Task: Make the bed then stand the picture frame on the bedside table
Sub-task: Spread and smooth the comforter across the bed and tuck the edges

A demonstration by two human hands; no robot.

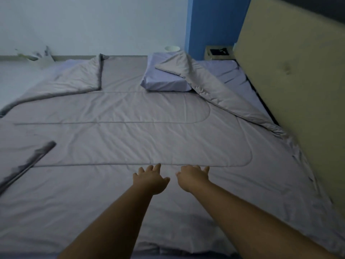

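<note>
Both bare forearms reach out, left hand and right hand splayed, empty, flat over the grey quilted blanket; a lilac pillow lies well beyond them.

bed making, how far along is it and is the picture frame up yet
Done: the grey comforter is spread over most of the mattress. In hand: both open hands, left and right, reach over it. Left: a folded-back corner, the pillow lying askew, and the frame, apparently flat on the bedside table.
</note>
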